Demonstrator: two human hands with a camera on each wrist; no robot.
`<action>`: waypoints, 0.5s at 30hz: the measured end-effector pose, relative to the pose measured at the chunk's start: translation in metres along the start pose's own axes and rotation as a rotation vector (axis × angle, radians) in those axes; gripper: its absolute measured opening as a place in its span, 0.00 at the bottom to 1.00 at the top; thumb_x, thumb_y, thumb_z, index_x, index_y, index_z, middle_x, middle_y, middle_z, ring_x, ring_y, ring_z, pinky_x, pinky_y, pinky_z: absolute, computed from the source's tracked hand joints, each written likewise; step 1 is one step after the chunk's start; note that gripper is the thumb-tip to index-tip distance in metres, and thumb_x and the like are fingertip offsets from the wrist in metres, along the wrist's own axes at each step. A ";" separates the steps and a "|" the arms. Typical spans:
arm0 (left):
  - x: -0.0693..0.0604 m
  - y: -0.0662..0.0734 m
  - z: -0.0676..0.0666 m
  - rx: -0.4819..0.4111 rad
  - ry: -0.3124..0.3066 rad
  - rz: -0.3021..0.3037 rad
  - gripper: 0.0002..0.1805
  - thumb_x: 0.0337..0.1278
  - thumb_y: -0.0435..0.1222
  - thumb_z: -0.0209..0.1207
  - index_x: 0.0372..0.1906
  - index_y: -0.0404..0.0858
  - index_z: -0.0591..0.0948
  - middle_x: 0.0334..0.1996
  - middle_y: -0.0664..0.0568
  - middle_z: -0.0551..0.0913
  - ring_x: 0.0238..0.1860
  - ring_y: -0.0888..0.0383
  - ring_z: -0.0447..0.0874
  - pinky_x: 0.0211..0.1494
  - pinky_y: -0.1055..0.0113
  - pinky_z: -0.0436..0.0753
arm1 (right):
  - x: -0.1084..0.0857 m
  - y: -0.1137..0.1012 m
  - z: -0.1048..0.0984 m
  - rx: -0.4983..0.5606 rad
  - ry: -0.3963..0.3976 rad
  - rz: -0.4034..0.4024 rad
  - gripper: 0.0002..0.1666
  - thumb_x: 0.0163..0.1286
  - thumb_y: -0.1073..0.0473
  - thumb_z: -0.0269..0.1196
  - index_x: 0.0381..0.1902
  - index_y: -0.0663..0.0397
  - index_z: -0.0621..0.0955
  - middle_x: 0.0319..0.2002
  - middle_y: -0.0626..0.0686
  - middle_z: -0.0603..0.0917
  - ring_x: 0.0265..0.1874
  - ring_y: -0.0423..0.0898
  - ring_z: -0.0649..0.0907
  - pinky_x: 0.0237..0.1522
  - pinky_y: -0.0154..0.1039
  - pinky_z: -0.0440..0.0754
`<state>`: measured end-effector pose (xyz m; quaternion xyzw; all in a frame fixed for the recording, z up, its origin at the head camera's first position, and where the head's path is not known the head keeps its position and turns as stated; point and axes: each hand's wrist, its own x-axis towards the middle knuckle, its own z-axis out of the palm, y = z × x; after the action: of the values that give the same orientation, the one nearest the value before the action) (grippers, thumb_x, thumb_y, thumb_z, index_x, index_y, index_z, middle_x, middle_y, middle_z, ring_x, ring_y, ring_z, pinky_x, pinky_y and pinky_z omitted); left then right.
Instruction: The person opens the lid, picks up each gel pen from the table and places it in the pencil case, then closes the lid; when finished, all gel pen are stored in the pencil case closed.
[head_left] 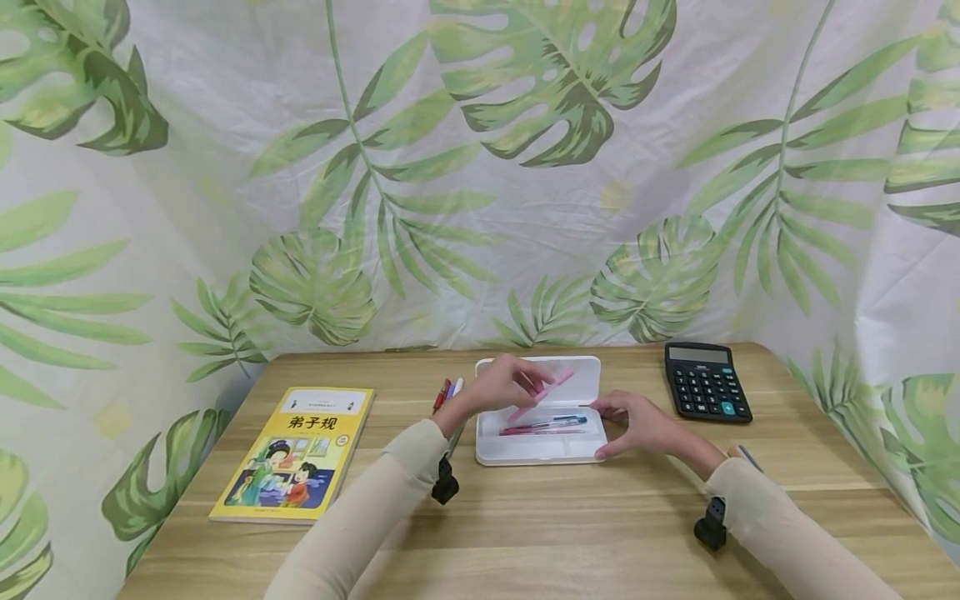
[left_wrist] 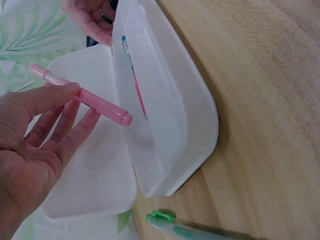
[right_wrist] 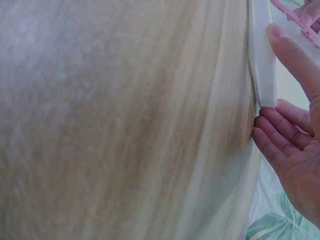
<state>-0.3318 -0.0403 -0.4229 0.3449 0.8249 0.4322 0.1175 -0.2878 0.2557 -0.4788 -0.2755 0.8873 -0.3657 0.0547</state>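
Between its thumb and fingers my left hand [head_left: 506, 387] pinches a pink pen [left_wrist: 104, 105], held tilted above a white pencil case [head_left: 517, 457]. The case lies on the table with its lid [left_wrist: 90, 175] folded back. Inside it are a few pens [head_left: 551, 426], one with a blue-green end and a red stretch in the left wrist view. My right hand [head_left: 645, 425] grips the right end of the case. Its thumb [right_wrist: 290, 50] is on the near edge and its other fingers are at the end, as the right wrist view shows.
Several pens [head_left: 447, 392] lie just left of the case, a green one [left_wrist: 182, 230] among them. Farther left is a yellow picture-covered book [head_left: 292, 458]. A black calculator [head_left: 705, 383] lies at the back right. Partly behind the right forearm is a small tan-and-blue object [head_left: 742, 456].
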 end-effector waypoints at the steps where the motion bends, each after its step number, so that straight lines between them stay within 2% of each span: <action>1: 0.001 -0.001 0.001 0.012 -0.006 0.005 0.20 0.52 0.20 0.67 0.51 0.33 0.87 0.44 0.41 0.90 0.43 0.53 0.89 0.46 0.70 0.86 | 0.000 0.000 0.000 -0.002 -0.001 0.002 0.44 0.45 0.50 0.84 0.56 0.67 0.81 0.46 0.56 0.85 0.49 0.53 0.83 0.56 0.49 0.85; 6: 0.004 -0.004 0.007 0.054 -0.028 0.006 0.19 0.53 0.20 0.67 0.52 0.34 0.87 0.47 0.42 0.89 0.45 0.53 0.89 0.48 0.70 0.86 | 0.000 -0.003 0.000 -0.007 -0.002 0.003 0.44 0.45 0.51 0.84 0.56 0.68 0.81 0.46 0.57 0.85 0.49 0.53 0.83 0.56 0.50 0.84; 11: 0.006 -0.005 0.011 0.085 -0.031 0.003 0.19 0.52 0.19 0.66 0.50 0.33 0.88 0.42 0.42 0.89 0.42 0.53 0.89 0.46 0.72 0.86 | 0.000 -0.005 0.000 0.002 0.003 -0.004 0.43 0.45 0.52 0.84 0.56 0.69 0.81 0.46 0.58 0.85 0.49 0.53 0.84 0.55 0.49 0.85; 15: 0.008 -0.007 0.013 0.124 -0.051 0.027 0.18 0.52 0.18 0.65 0.49 0.31 0.88 0.38 0.41 0.89 0.40 0.51 0.89 0.44 0.74 0.85 | 0.000 -0.004 0.000 0.001 0.000 -0.001 0.44 0.45 0.51 0.84 0.56 0.68 0.81 0.46 0.57 0.85 0.49 0.53 0.83 0.56 0.48 0.85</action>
<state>-0.3342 -0.0289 -0.4353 0.3734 0.8422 0.3728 0.1110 -0.2861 0.2537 -0.4764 -0.2761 0.8869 -0.3663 0.0549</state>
